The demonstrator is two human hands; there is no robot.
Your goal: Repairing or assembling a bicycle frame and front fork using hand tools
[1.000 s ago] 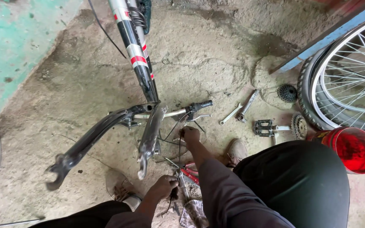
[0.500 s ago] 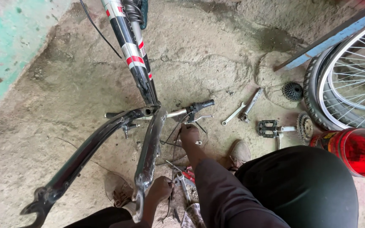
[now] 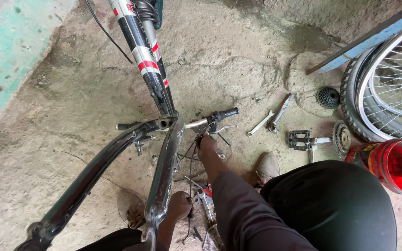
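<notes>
Reaching forward, the right hand [image 3: 206,145] sits at the handlebar [image 3: 196,123] of an upturned bike frame [image 3: 146,65]. Its fingers curl by the bar, next to the brake lever [image 3: 224,128] and the black grip [image 3: 226,113], but I cannot tell if they are closed tight on it. Thin black cables [image 3: 189,158] run down past the wrist.

Lower down, the left hand [image 3: 178,204] is wrapped around the shiny fork leg [image 3: 164,172], near its bottom end. A second fork leg [image 3: 87,179] slants off toward the bottom left corner of the floor [image 3: 70,93].

On the floor, just right of the handlebar, lie two wrenches [image 3: 275,114]. Next to them is a black pedal on its crank arm [image 3: 303,139], joined to a toothed chainring [image 3: 341,135]. A small black cog set [image 3: 327,96] lies a bit farther up. A bike wheel [image 3: 387,93] rests at the right edge. A red jar [image 3: 391,165] stands close by the person's knee. Some small tools [image 3: 203,197] lie between the two arms. A brown shoe [image 3: 267,168] is flat on the floor beside the right arm.
</notes>
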